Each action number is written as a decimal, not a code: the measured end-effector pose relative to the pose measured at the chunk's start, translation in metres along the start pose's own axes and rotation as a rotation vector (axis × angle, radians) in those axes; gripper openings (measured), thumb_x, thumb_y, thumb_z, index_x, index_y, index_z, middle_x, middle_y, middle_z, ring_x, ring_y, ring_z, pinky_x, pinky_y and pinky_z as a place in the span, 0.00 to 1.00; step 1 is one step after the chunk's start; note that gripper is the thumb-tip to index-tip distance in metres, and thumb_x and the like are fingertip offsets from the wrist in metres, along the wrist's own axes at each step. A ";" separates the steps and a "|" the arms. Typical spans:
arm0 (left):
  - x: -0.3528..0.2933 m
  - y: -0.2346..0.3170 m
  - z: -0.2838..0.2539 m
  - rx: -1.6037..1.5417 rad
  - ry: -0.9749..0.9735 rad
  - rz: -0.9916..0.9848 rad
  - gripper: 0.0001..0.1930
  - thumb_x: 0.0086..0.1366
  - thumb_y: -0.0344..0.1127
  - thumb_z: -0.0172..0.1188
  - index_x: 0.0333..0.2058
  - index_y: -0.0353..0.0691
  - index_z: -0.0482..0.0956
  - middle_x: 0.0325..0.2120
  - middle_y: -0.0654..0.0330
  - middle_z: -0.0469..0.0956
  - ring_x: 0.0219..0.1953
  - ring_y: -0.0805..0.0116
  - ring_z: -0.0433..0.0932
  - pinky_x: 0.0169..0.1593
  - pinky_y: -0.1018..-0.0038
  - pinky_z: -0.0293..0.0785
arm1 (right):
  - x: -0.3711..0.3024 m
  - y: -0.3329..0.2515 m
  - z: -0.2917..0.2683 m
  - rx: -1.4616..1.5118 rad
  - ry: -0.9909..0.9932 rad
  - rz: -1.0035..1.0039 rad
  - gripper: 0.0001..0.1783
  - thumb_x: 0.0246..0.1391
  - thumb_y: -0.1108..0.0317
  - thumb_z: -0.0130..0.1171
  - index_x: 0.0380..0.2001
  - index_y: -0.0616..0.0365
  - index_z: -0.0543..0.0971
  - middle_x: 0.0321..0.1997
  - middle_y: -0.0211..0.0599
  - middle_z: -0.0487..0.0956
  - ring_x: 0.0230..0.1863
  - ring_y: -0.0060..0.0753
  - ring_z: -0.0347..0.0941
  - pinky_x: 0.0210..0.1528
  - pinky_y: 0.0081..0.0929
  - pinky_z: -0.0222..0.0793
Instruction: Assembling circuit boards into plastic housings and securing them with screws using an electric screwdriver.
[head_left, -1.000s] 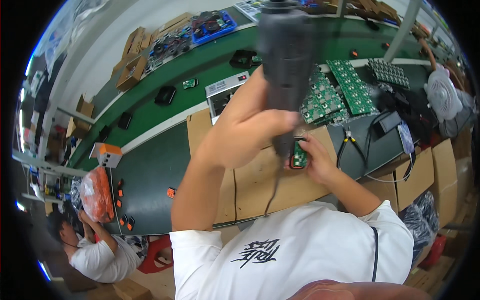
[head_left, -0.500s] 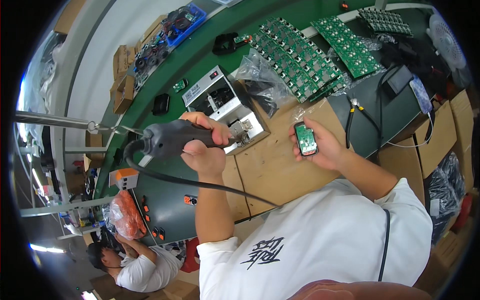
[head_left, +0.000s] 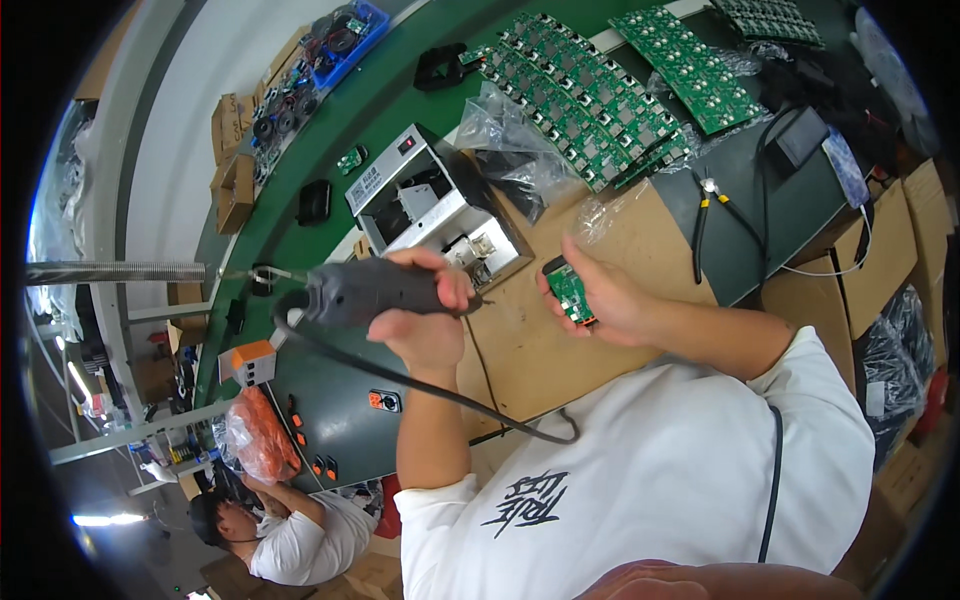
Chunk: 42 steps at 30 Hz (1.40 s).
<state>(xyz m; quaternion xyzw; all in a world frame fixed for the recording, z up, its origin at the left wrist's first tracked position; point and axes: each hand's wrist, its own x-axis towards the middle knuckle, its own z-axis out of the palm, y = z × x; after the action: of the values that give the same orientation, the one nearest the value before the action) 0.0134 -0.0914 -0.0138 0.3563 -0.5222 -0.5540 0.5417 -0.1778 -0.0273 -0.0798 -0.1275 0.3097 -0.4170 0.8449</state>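
My left hand [head_left: 428,330] is wrapped round a dark electric screwdriver [head_left: 355,292], held level with its bit pointing right. The bit's tip is in the air, just past the front of a silver screw feeder [head_left: 440,205]. A coiled spring [head_left: 120,273] is hooked to the screwdriver's rear end, and a black cable loops down from it. In my right hand [head_left: 618,298], palm up, lies a small green circuit board [head_left: 568,288] in a dark casing with orange at its lower end. The fingers hold it tilted, above a brown cardboard sheet [head_left: 530,360].
Large green circuit board panels [head_left: 580,105] lie at the back. Yellow-and-black cutters [head_left: 708,200] rest on the right. An orange-and-grey box [head_left: 248,363] and an orange bag [head_left: 262,437] stand at left, near a co-worker [head_left: 310,540]. A blue bin [head_left: 350,45] sits far left.
The screwdriver's tip has come away from the screw feeder toward the right. My right hand has moved left and tilted the circuit board, bringing the two closer together.
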 end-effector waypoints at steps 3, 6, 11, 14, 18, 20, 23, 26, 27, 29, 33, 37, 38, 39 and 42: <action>-0.010 0.016 0.006 -0.080 0.014 0.079 0.52 0.40 0.88 0.44 0.36 0.37 0.71 0.12 0.66 0.65 0.13 0.71 0.64 0.22 0.70 0.66 | -0.001 0.004 0.000 -0.032 0.023 0.007 0.33 0.65 0.33 0.32 0.35 0.52 0.73 0.20 0.27 0.71 0.19 0.21 0.65 0.19 0.22 0.59; -0.011 0.039 0.016 -0.187 -0.038 0.212 0.50 0.42 0.88 0.45 0.35 0.37 0.72 0.12 0.66 0.66 0.12 0.71 0.64 0.19 0.71 0.64 | -0.001 0.001 0.004 -0.125 0.019 -0.064 0.33 0.66 0.34 0.31 0.36 0.52 0.72 0.21 0.26 0.71 0.20 0.21 0.65 0.20 0.22 0.59; -0.020 0.066 0.028 -0.255 -0.163 0.304 0.49 0.42 0.86 0.49 0.35 0.37 0.70 0.13 0.65 0.67 0.13 0.70 0.66 0.21 0.70 0.65 | 0.003 0.004 0.013 -0.129 -0.064 0.022 0.32 0.67 0.35 0.30 0.36 0.52 0.71 0.27 0.30 0.73 0.23 0.22 0.66 0.23 0.22 0.61; -0.026 0.072 0.040 -0.203 -0.172 0.340 0.45 0.46 0.83 0.52 0.35 0.38 0.70 0.13 0.68 0.65 0.13 0.73 0.65 0.19 0.73 0.64 | -0.001 0.003 0.024 -0.169 -0.047 -0.052 0.31 0.66 0.35 0.31 0.36 0.52 0.72 0.30 0.32 0.74 0.23 0.22 0.67 0.23 0.22 0.61; -0.026 0.072 0.043 -0.214 -0.203 0.392 0.44 0.48 0.83 0.51 0.36 0.39 0.69 0.14 0.67 0.66 0.13 0.73 0.65 0.19 0.73 0.65 | 0.002 0.004 0.028 -0.192 0.011 -0.062 0.32 0.66 0.34 0.33 0.36 0.51 0.73 0.32 0.32 0.74 0.23 0.22 0.66 0.23 0.22 0.61; -0.026 0.074 0.043 -0.214 -0.230 0.404 0.44 0.49 0.82 0.51 0.36 0.39 0.69 0.14 0.67 0.66 0.13 0.73 0.65 0.19 0.72 0.65 | 0.006 0.007 0.022 0.023 -0.044 0.058 0.33 0.65 0.33 0.33 0.35 0.51 0.74 0.31 0.30 0.74 0.23 0.22 0.66 0.23 0.22 0.61; -0.026 0.073 0.046 -0.232 -0.242 0.428 0.43 0.50 0.81 0.51 0.36 0.39 0.69 0.14 0.68 0.66 0.13 0.73 0.65 0.19 0.72 0.65 | 0.009 0.012 0.017 0.098 -0.101 0.081 0.34 0.64 0.32 0.32 0.34 0.51 0.74 0.29 0.28 0.73 0.22 0.23 0.66 0.23 0.22 0.60; -0.027 0.070 0.049 -0.236 -0.266 0.414 0.42 0.50 0.81 0.52 0.36 0.39 0.69 0.14 0.68 0.66 0.13 0.73 0.66 0.19 0.72 0.65 | 0.004 0.009 0.023 0.080 -0.087 0.091 0.34 0.64 0.32 0.31 0.35 0.51 0.74 0.27 0.27 0.72 0.22 0.23 0.65 0.22 0.22 0.59; -0.027 0.070 0.049 -0.235 -0.268 0.398 0.42 0.50 0.81 0.52 0.36 0.39 0.69 0.14 0.68 0.66 0.13 0.73 0.66 0.19 0.72 0.65 | 0.003 0.008 0.025 0.082 -0.087 0.092 0.34 0.64 0.32 0.31 0.35 0.51 0.74 0.27 0.27 0.72 0.22 0.23 0.65 0.22 0.22 0.59; -0.028 0.070 0.050 -0.234 -0.270 0.381 0.42 0.50 0.81 0.52 0.36 0.39 0.69 0.14 0.68 0.66 0.13 0.73 0.66 0.19 0.72 0.66 | 0.001 0.006 0.029 0.072 -0.075 0.118 0.35 0.64 0.31 0.31 0.35 0.50 0.74 0.27 0.27 0.72 0.22 0.23 0.65 0.22 0.23 0.59; -0.029 0.067 0.049 -0.238 -0.261 0.347 0.42 0.50 0.81 0.52 0.35 0.39 0.68 0.15 0.67 0.67 0.13 0.72 0.67 0.20 0.71 0.67 | -0.003 0.005 0.031 0.039 -0.117 0.104 0.35 0.64 0.31 0.30 0.34 0.50 0.74 0.27 0.28 0.71 0.22 0.23 0.65 0.22 0.23 0.59; -0.030 0.068 0.047 -0.225 -0.312 0.339 0.43 0.49 0.81 0.53 0.35 0.38 0.69 0.16 0.65 0.68 0.14 0.70 0.68 0.21 0.70 0.68 | -0.005 0.007 0.034 0.025 -0.083 0.077 0.35 0.64 0.31 0.31 0.34 0.52 0.73 0.27 0.29 0.72 0.22 0.25 0.67 0.21 0.24 0.60; -0.030 0.067 0.046 -0.227 -0.313 0.338 0.43 0.49 0.81 0.53 0.35 0.38 0.69 0.16 0.65 0.68 0.14 0.70 0.68 0.21 0.70 0.68 | -0.005 0.008 0.036 0.015 -0.059 0.060 0.35 0.64 0.32 0.31 0.35 0.53 0.73 0.27 0.30 0.72 0.21 0.26 0.67 0.21 0.25 0.61; -0.030 0.065 0.046 -0.223 -0.341 0.346 0.43 0.49 0.80 0.53 0.35 0.38 0.69 0.16 0.65 0.68 0.15 0.70 0.68 0.22 0.70 0.69 | -0.005 0.009 0.038 0.015 -0.057 0.060 0.35 0.64 0.32 0.31 0.35 0.53 0.73 0.27 0.30 0.72 0.21 0.26 0.67 0.21 0.25 0.61; -0.030 0.062 0.048 -0.211 -0.391 0.355 0.43 0.49 0.80 0.54 0.35 0.38 0.69 0.16 0.64 0.69 0.15 0.69 0.68 0.23 0.70 0.69 | -0.007 0.015 0.042 -0.020 0.075 0.014 0.35 0.64 0.32 0.33 0.35 0.54 0.73 0.27 0.32 0.73 0.21 0.27 0.68 0.20 0.26 0.62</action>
<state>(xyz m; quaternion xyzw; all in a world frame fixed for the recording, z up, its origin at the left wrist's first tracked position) -0.0135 -0.0452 0.0503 0.0872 -0.6105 -0.5599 0.5534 -0.1451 -0.0149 -0.0511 -0.1180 0.3462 -0.4127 0.8342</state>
